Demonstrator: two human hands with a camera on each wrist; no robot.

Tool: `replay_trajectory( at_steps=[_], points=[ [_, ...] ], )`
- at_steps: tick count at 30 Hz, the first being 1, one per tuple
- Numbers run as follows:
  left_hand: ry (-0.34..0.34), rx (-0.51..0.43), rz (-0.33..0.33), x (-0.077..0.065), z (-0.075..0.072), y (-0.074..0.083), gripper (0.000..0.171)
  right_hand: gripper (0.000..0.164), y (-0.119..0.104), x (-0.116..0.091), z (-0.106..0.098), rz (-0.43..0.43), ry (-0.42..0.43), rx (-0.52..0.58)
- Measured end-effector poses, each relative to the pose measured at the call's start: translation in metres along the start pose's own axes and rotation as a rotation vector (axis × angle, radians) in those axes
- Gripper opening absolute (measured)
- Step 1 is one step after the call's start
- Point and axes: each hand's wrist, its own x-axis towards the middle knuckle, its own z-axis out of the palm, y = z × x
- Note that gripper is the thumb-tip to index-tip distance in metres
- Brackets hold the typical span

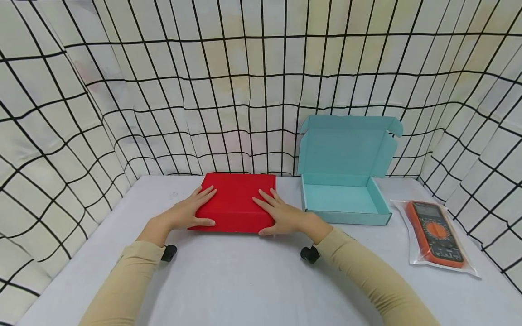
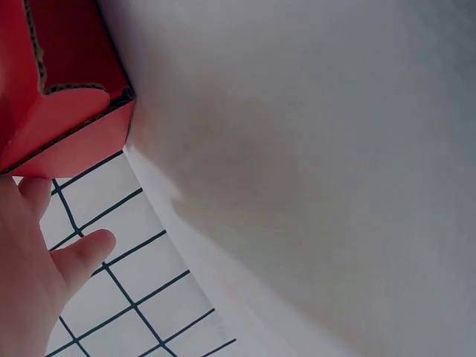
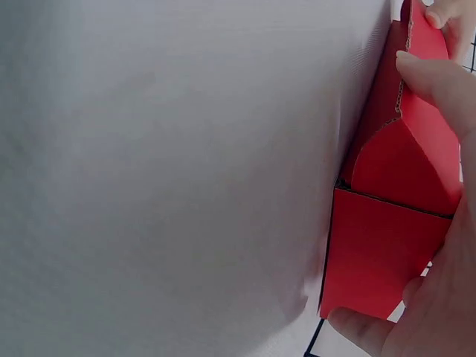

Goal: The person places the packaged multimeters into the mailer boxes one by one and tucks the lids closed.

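Observation:
A red cardboard box point(image 1: 238, 194) lies on the white table in front of me. My left hand point(image 1: 189, 210) rests on its left part, fingers spread over the lid and thumb toward the front. From the right, my right hand point(image 1: 281, 215) presses on the lid with fingers fairly straight. In the right wrist view, the right thumb point(image 3: 428, 74) touches the edge of the red front flap point(image 3: 428, 137), and a rounded side tab shows beneath. The left wrist view shows a gap between the flap and the box's lower part; the box's contents are hidden.
A light-blue cardboard box point(image 1: 342, 198) stands with its lid raised to the right. Farther right lies an orange and black multimeter point(image 1: 436, 233) in a clear plastic bag. White cloth walls point(image 1: 261, 95) with a black grid enclose the table's back and sides.

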Motion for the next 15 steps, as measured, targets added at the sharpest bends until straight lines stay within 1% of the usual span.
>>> replay_trajectory(
  at_steps=[4,10,15],
  points=[
    [-0.004,-0.012,-0.003,0.001,0.0007,-0.0007,0.102,0.102,0.0001,-0.0001,-0.0003,0.008,-0.013,-0.002],
    [-0.009,0.055,-0.022,0.0013,-0.0005,0.0015,0.101,0.102,-0.0001,0.0012,-0.0018,0.013,0.001,-0.015],
    [-0.006,0.079,-0.04,0.0012,0.0,0.0049,0.101,0.102,0.001,0.002,0.0002,0.002,0.024,-0.035]
  ],
)
